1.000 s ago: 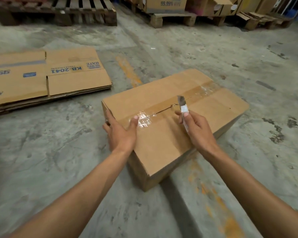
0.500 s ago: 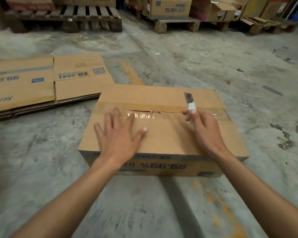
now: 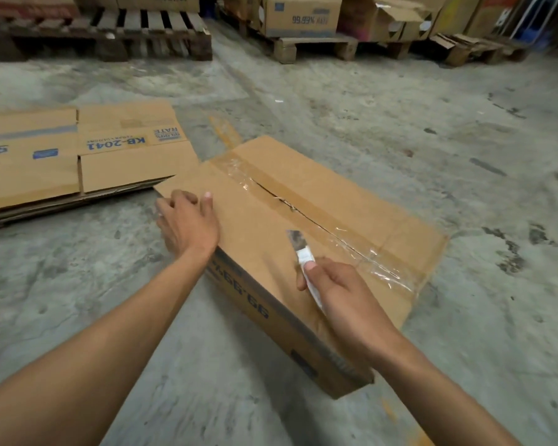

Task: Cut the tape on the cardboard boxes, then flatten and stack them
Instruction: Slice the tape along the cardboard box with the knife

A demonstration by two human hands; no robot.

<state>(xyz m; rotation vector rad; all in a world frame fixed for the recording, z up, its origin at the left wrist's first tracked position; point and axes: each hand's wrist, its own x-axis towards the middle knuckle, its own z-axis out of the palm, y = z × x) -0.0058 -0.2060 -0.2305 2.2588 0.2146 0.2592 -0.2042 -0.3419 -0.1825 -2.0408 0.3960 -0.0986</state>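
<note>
Hands: left [image 3: 187, 222] grips box [image 3: 319, 201] edge, right [image 3: 342, 294] holds blade [image 3: 298, 244].

Both arms outstretched; left hand [image 3: 187, 222] loosely curled, right hand [image 3: 342, 292] fisted, thumb forward.

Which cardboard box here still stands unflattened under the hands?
The taped box by the left hand; the KB-2041 boxes beside it lie flat.
</note>
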